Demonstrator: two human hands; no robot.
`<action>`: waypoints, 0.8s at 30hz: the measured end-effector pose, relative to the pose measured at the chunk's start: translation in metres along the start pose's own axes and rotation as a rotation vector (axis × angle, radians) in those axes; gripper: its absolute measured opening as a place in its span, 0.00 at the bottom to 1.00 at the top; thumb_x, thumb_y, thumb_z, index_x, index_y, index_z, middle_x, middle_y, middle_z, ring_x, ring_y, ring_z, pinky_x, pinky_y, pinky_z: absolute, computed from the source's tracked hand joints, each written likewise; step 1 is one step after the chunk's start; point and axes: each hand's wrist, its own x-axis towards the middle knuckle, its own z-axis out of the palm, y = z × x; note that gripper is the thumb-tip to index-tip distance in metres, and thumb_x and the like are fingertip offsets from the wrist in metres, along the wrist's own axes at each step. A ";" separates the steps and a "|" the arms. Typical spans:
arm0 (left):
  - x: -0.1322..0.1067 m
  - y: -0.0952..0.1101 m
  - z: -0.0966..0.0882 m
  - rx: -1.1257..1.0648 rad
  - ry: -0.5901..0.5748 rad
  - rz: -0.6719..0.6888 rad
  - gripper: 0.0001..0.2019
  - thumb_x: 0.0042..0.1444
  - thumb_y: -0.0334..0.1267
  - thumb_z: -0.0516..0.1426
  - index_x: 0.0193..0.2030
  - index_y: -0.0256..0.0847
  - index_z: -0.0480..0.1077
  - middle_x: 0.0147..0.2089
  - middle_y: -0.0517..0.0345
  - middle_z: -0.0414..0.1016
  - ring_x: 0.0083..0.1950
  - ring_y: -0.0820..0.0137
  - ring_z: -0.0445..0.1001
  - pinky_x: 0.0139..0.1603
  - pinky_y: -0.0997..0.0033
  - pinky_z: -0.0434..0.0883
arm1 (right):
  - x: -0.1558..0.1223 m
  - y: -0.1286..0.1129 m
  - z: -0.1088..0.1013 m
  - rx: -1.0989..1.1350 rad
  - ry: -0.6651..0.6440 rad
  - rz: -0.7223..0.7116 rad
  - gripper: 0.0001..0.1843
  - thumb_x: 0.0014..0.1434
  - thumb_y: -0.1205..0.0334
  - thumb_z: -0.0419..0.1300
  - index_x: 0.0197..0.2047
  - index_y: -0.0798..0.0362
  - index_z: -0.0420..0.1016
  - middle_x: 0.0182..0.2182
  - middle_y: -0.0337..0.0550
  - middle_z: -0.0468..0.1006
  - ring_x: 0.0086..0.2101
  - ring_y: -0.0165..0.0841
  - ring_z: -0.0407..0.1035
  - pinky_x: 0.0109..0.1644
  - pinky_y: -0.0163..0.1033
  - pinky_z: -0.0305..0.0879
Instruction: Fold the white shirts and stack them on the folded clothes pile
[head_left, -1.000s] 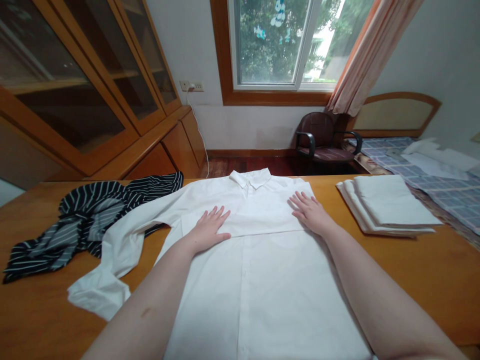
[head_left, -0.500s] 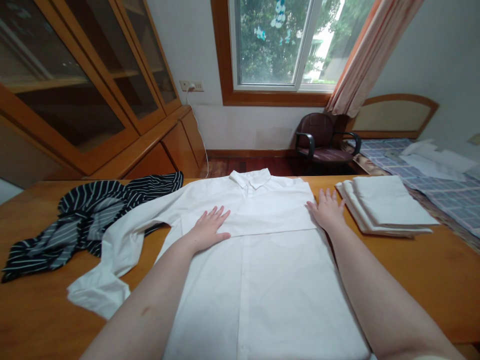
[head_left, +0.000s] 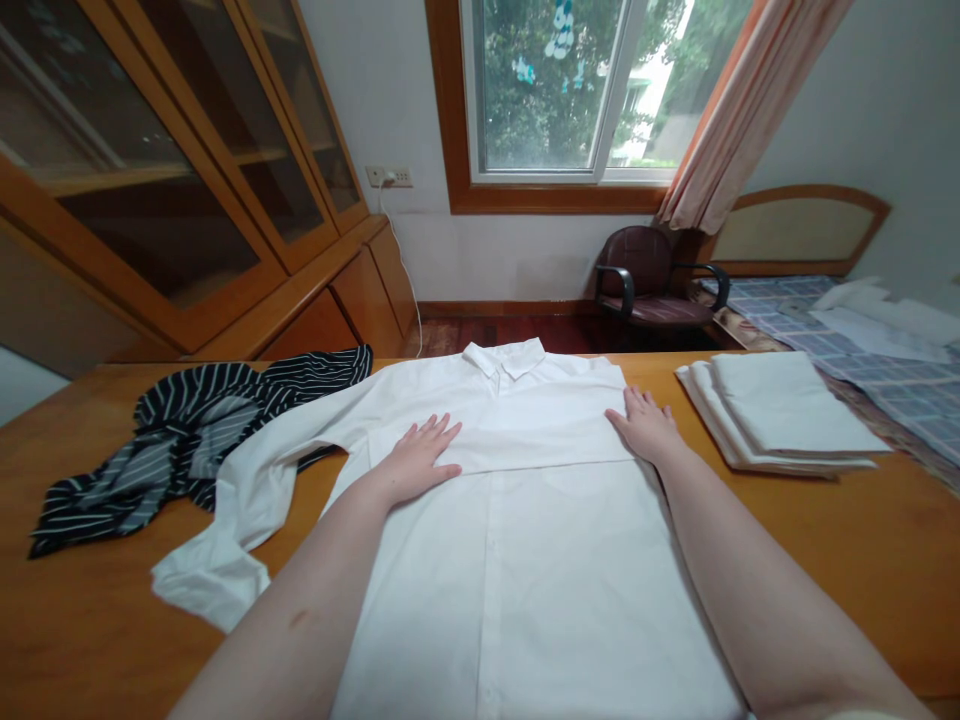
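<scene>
A white collared shirt lies flat on the wooden table, collar at the far side. One sleeve is folded across the chest; the other sleeve trails off to the left. My left hand rests flat on the folded sleeve, fingers stretched out. My right hand lies flat on the shirt's right edge near the shoulder, fingers spread, holding nothing.
A black-and-white striped garment lies crumpled at the left of the table. A stack of folded white cloth sits at the right. Beyond are a dark armchair, a bed, a glass-door cabinet and a window.
My right hand slid outward from the shirt's chest to its right edge, then came slightly back in. My left hand stayed put. The view shifted a little.
</scene>
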 end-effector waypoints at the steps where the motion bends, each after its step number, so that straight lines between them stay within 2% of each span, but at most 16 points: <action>1: -0.002 0.000 -0.003 0.003 0.010 -0.027 0.34 0.57 0.54 0.49 0.69 0.46 0.48 0.71 0.52 0.40 0.71 0.59 0.39 0.68 0.54 0.42 | -0.001 0.000 -0.001 -0.012 0.015 0.029 0.41 0.62 0.40 0.39 0.68 0.63 0.46 0.66 0.58 0.47 0.65 0.48 0.40 0.64 0.59 0.40; 4: -0.012 -0.007 -0.018 0.092 0.138 -0.198 0.30 0.58 0.50 0.49 0.65 0.40 0.57 0.70 0.46 0.49 0.70 0.56 0.46 0.66 0.55 0.49 | -0.008 -0.003 -0.006 -0.075 0.116 0.122 0.44 0.60 0.38 0.42 0.67 0.67 0.49 0.66 0.64 0.46 0.64 0.54 0.38 0.63 0.60 0.37; 6: -0.023 -0.017 -0.033 0.186 0.285 -0.366 0.28 0.57 0.47 0.50 0.62 0.35 0.61 0.67 0.40 0.54 0.67 0.53 0.53 0.64 0.55 0.53 | -0.013 -0.007 -0.011 -0.110 0.177 0.079 0.44 0.60 0.39 0.45 0.67 0.66 0.49 0.66 0.64 0.44 0.64 0.55 0.35 0.64 0.61 0.35; 8: -0.039 -0.031 -0.050 0.235 0.420 -0.580 0.27 0.57 0.46 0.50 0.60 0.33 0.61 0.65 0.36 0.57 0.63 0.49 0.59 0.60 0.51 0.59 | -0.020 -0.013 -0.016 -0.106 0.172 -0.078 0.41 0.60 0.41 0.47 0.67 0.62 0.50 0.67 0.60 0.44 0.65 0.52 0.35 0.64 0.60 0.34; 10: -0.058 -0.047 -0.065 0.243 0.507 -0.791 0.28 0.56 0.49 0.49 0.58 0.31 0.63 0.60 0.32 0.62 0.59 0.44 0.62 0.53 0.46 0.64 | -0.027 -0.021 -0.019 -0.050 0.093 -0.291 0.38 0.61 0.44 0.48 0.67 0.59 0.51 0.67 0.56 0.44 0.66 0.47 0.36 0.66 0.55 0.36; 12: -0.076 -0.066 -0.074 0.223 0.512 -0.981 0.31 0.53 0.55 0.51 0.55 0.30 0.63 0.57 0.29 0.64 0.56 0.39 0.63 0.48 0.41 0.65 | -0.033 -0.029 -0.019 0.041 -0.010 -0.480 0.37 0.61 0.45 0.48 0.67 0.57 0.50 0.67 0.53 0.45 0.66 0.41 0.38 0.66 0.48 0.41; 15: -0.096 -0.096 -0.078 0.118 0.482 -1.171 0.30 0.48 0.56 0.54 0.50 0.33 0.66 0.52 0.33 0.69 0.51 0.36 0.66 0.41 0.41 0.67 | -0.039 -0.040 -0.015 0.132 -0.129 -0.632 0.36 0.61 0.44 0.47 0.68 0.52 0.50 0.67 0.48 0.46 0.65 0.39 0.39 0.66 0.47 0.42; 17: -0.102 -0.111 -0.077 -0.009 0.441 -1.184 0.23 0.45 0.55 0.56 0.41 0.37 0.69 0.43 0.40 0.74 0.47 0.39 0.69 0.40 0.42 0.67 | -0.041 -0.045 -0.012 0.123 -0.185 -0.665 0.36 0.62 0.43 0.46 0.68 0.50 0.49 0.67 0.46 0.44 0.66 0.40 0.38 0.66 0.50 0.39; 19: -0.103 -0.117 -0.076 -0.087 0.525 -1.088 0.18 0.44 0.54 0.57 0.31 0.40 0.69 0.35 0.45 0.74 0.45 0.41 0.69 0.41 0.42 0.67 | -0.041 -0.046 -0.010 0.082 -0.234 -0.675 0.37 0.61 0.42 0.45 0.69 0.49 0.45 0.68 0.46 0.42 0.66 0.41 0.36 0.66 0.53 0.37; 21: -0.100 -0.109 -0.077 -0.112 0.657 -0.966 0.17 0.45 0.54 0.56 0.27 0.41 0.68 0.30 0.45 0.73 0.44 0.44 0.70 0.43 0.44 0.66 | -0.040 -0.047 -0.009 0.046 -0.266 -0.674 0.39 0.61 0.41 0.45 0.70 0.50 0.42 0.68 0.47 0.39 0.66 0.41 0.34 0.66 0.54 0.35; 24: -0.091 -0.082 -0.080 -0.255 0.761 -0.889 0.16 0.49 0.51 0.55 0.30 0.39 0.71 0.30 0.47 0.73 0.41 0.50 0.71 0.43 0.50 0.66 | -0.039 -0.046 -0.010 0.027 -0.282 -0.671 0.40 0.61 0.40 0.44 0.70 0.51 0.41 0.68 0.47 0.38 0.66 0.41 0.32 0.67 0.53 0.35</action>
